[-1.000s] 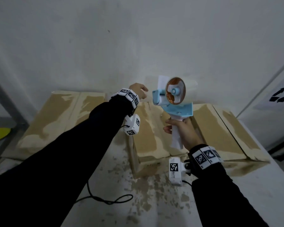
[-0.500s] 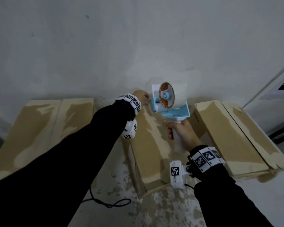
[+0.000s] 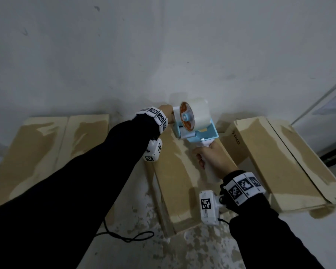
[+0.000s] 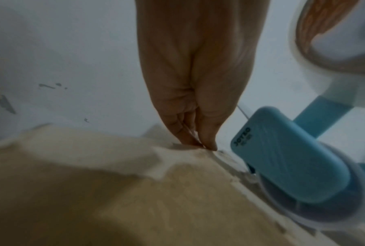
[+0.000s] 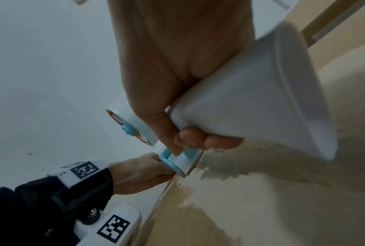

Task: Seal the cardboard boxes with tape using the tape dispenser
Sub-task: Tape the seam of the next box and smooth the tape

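Cardboard box [image 3: 175, 183] flaps closed, right hand [image 3: 213, 158] gripping tape dispenser [image 3: 194, 123] above

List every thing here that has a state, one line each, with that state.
tape dispenser: gripped by its handle, front end down at the middle box's far edge
right hand: grips the handle
left hand: fingertips pinched together at the box's far edge
middle box: flaps closed
left box: flaps closed
right box: flaps closed

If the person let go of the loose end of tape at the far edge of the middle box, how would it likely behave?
The tape end, pinched by the left hand, looks thin and clear, so it is probably floppy and would curl. Being sticky, it might cling to the middle box. The tape dispenser in the right hand looks rigid by comparison.
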